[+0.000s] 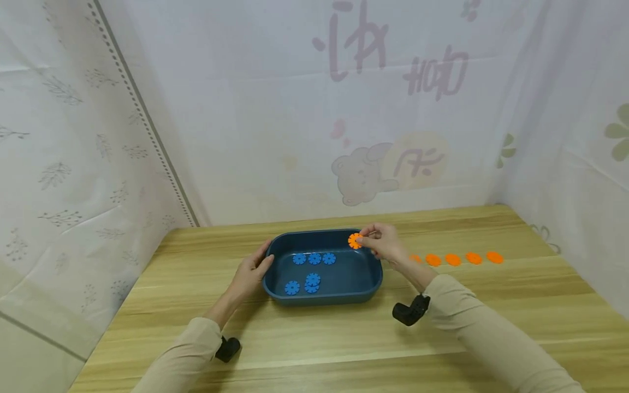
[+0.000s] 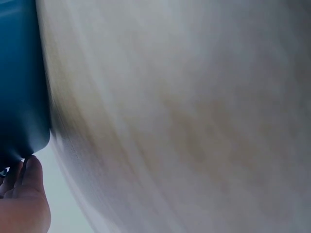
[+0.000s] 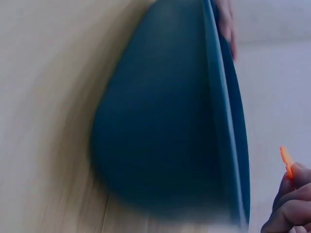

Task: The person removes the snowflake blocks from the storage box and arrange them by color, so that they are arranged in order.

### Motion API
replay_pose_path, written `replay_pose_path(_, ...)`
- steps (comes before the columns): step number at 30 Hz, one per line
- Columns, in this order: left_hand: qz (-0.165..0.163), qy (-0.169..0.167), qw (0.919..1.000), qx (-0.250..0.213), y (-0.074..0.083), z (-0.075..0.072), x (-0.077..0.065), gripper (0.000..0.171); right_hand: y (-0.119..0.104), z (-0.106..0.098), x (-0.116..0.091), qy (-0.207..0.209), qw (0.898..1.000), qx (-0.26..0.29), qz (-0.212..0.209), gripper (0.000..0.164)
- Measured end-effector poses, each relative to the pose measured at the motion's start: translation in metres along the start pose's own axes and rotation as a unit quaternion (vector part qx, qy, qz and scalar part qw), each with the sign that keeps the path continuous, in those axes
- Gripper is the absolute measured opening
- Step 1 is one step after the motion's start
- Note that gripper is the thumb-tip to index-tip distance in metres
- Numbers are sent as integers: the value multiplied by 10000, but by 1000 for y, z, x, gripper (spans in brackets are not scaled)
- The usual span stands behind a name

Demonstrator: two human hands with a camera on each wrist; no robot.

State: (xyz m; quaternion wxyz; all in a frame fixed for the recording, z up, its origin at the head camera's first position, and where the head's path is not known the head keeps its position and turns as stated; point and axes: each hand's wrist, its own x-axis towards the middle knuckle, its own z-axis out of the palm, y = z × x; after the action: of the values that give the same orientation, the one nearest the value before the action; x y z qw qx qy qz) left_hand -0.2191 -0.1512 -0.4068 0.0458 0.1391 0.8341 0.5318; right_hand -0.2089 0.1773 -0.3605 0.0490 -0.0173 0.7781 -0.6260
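A dark blue rectangular basin [image 1: 344,281] with rounded corners sits on the table. Inside lie several blue notched discs [image 1: 299,258], some in a row at the back and others near the front left, two of them overlapping. My left hand [image 1: 250,273] holds the basin's left end at the rim; its fingers also show against the basin wall [image 2: 22,97] in the left wrist view. Between thumb and fingers, my right hand [image 1: 385,244] pinches an orange notched disc [image 1: 355,240] above the basin's back right corner. The right wrist view shows this disc [image 3: 286,161] edge-on.
Several orange discs [image 1: 453,260] lie in a row on the wooden table [image 1: 314,349], right of the basin; the right forearm partly covers the nearest one. Printed cloth [image 1: 255,136] hangs behind the table and at both sides. Each wrist carries a small black camera [image 1: 411,310].
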Motion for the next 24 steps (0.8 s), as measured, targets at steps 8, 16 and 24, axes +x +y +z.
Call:
replay_pose_path(8,195,-1,9998,48,-1,-1,1,53,19,-71,-19,393,9992,-49,29,20)
replay_pose_path(16,244,-19,9997,1,-2,1,2,52,38,-136,-40,827,9962,-32,271,20)
replay_pose_path(24,238,-16,9997,-35,-1,2,2,52,55,-195,-62,1180,9889,645,632,14)
